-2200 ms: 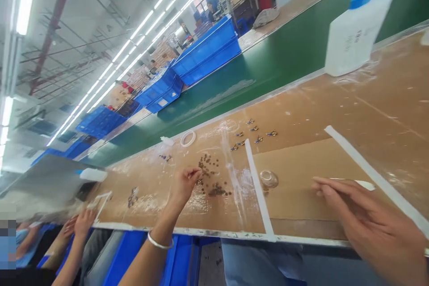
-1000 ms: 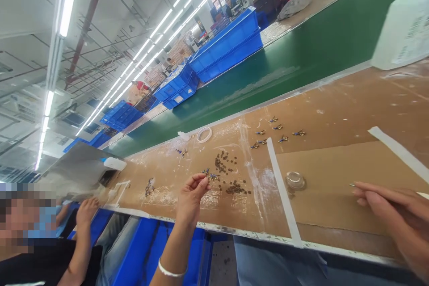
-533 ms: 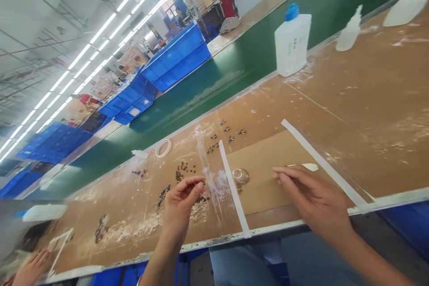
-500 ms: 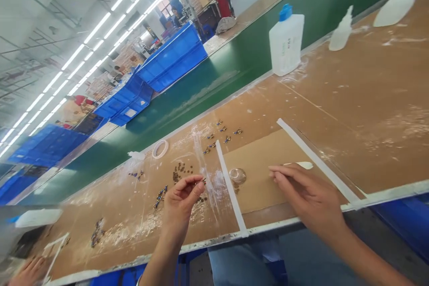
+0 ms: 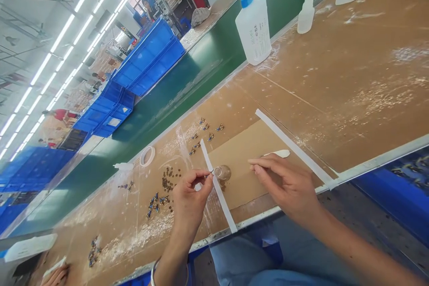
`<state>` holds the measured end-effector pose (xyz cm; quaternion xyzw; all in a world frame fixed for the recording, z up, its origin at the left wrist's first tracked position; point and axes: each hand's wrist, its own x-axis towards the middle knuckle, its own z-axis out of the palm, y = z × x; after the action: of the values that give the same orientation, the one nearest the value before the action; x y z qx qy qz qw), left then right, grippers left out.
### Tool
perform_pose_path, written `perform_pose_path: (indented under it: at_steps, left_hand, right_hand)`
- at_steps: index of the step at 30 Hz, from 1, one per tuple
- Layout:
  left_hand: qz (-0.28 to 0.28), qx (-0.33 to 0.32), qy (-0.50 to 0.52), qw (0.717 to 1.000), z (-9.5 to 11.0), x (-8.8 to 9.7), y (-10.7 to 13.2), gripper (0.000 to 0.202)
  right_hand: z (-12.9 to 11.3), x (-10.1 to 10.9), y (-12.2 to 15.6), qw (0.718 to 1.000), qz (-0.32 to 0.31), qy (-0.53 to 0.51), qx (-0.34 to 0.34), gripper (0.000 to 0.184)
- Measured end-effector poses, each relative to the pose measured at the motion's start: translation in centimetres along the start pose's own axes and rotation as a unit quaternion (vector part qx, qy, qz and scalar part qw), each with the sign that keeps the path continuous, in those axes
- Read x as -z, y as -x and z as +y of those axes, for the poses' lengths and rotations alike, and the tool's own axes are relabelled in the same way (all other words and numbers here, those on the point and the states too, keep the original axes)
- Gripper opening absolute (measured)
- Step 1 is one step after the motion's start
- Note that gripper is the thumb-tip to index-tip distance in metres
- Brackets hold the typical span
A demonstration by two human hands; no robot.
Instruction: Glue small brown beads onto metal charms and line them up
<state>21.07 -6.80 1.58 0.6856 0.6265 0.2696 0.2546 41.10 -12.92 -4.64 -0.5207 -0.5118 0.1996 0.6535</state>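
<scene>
My left hand pinches a tiny dark piece between thumb and forefinger; its exact kind is too small to tell. The fingertips are beside a small clear cup that stands on the cardboard sheet. My right hand is over the right half of the sheet, thumb and fingertips drawn together; whatever they hold, if anything, I cannot make out. Behind its fingers lies a white slender object, partly hidden. Left of my left hand are many small dark round pieces and a cluster of small blue-and-gold parts.
White strips border the sheet. More blue-and-gold parts lie behind it. A tape roll and a blue-capped bottle stand along the green belt. Another person's hand rests at the lower left.
My left hand has moved right, from above the dark round pieces to beside the clear cup. My right hand stays over the sheet. The whole view has shifted and tilted somewhat.
</scene>
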Motion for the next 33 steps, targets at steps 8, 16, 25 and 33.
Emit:
perform_pose_path:
  at_steps: [8, 16, 25, 33]
  left_hand:
    - [-0.006, -0.031, -0.038, 0.999, 0.1, -0.1, -0.2, 0.013]
    - [0.003, -0.049, -0.042, 0.998, 0.7, -0.1, 0.2, 0.009]
    - [0.127, 0.100, 0.090, 0.983, -2.6, 4.7, 3.6, 0.022]
    - [0.136, 0.145, 0.061, 0.978, -7.5, 3.9, 5.6, 0.022]
  right_hand:
    - [-0.1, 0.1, -0.2, 1.000, 0.010, -0.010, 0.011, 0.018]
    - [-0.2, 0.2, -0.3, 1.000, 0.015, -0.009, 0.015, 0.019]
    - [0.1, 0.4, 0.5, 1.000, -0.002, 0.002, -0.002, 0.017]
    - [0.6, 0.3, 1.0, 1.000, -0.016, 0.010, -0.022, 0.017]
